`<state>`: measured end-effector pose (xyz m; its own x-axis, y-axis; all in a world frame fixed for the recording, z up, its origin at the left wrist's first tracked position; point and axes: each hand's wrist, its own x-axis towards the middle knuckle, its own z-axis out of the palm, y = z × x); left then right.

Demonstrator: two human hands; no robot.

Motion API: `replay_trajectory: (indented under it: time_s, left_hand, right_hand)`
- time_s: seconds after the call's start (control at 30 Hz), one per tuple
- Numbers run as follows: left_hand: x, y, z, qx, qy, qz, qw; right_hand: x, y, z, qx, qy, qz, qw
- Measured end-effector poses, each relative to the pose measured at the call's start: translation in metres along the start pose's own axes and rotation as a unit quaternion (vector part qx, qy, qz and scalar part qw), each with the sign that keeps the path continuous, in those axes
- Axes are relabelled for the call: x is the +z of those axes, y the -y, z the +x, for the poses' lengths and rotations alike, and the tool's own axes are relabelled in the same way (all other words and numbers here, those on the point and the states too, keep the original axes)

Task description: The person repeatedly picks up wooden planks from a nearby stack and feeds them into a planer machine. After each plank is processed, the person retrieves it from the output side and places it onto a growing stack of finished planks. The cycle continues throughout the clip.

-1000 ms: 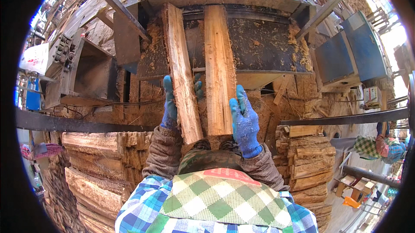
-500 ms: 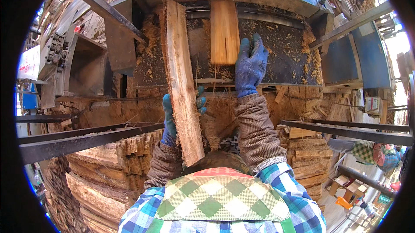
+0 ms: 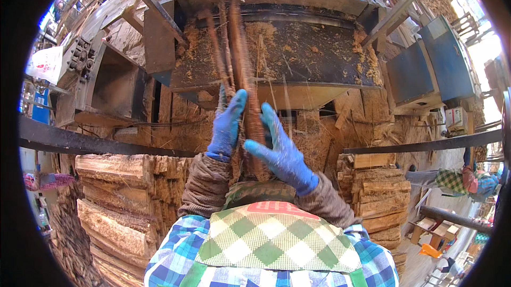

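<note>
Both blue-gloved hands press flat against the sides of a blurred bundle of split wood strips (image 3: 242,74), and neither grip wraps round it: the fingers stay straight and spread, the palms facing each other with the wood between them. On the left of the strips, the left hand (image 3: 228,125) stands upright with its fingertips pointing up along them; on the right of the strips, the right hand (image 3: 282,151) slants, its fingers splayed and its thumb reaching toward the wood. Whether the palms truly clamp the strips or only rest on them I cannot tell, since the wood is smeared with motion. Those strips stand nearly upright, their upper ends lying against the sawdust-caked face of the big steel machine (image 3: 298,47), just under its dark curved hood. Left of the strips a rusty box-shaped chute (image 3: 114,87) opens from the machine's side. Below and left of the strips, stacked split timber (image 3: 122,191) piles up behind a dark steel rail (image 3: 96,143); below and right of them a second stack of short boards (image 3: 378,196) rises. Right of the strips, farther off, blue metal cabinets (image 3: 431,69) stand. Brown sleeves and a checked green and blue garment fill the lower edge.
</note>
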<state>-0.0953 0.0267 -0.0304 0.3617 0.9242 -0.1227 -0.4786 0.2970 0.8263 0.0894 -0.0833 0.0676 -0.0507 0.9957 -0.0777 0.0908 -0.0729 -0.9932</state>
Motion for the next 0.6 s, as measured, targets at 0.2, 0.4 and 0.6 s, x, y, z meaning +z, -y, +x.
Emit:
replay_trajectory:
  time_s: [0.2,0.4,0.6]
  left_hand:
    - [-0.001,0.034,-0.014,0.004,-0.013,-0.030,0.999]
    - [0.011,0.005,-0.004,0.025,-0.161,0.024,0.986]
    - [0.005,0.006,0.010,0.070,-0.078,-0.024,0.994]
  right_hand:
    - [-0.019,-0.036,-0.049,0.028,-0.211,0.093,0.973]
    - [-0.026,-0.047,-0.046,-0.028,-0.248,0.138,0.958]
    - [-0.052,-0.040,-0.020,-0.008,-0.265,0.167,0.950]
